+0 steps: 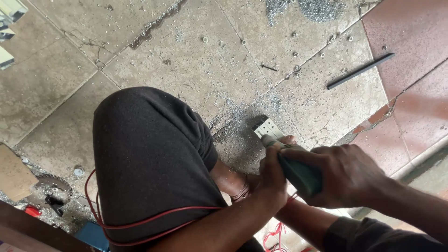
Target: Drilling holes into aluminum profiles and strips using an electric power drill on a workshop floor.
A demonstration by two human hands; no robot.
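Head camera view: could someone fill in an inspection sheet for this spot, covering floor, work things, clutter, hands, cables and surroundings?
Surface: cracked stone floor, dusted with metal filings.
Job's things: green power tool, tip on a small perforated metal piece.
Clutter: dark thin rod, small washers, scattered screws.
Hands: right hand grips the tool body; left hand steadies its front.
Cables: red cable looped over the person's dark-clad knee.
Surroundings: reddish tiles at right, cardboard piece at left.
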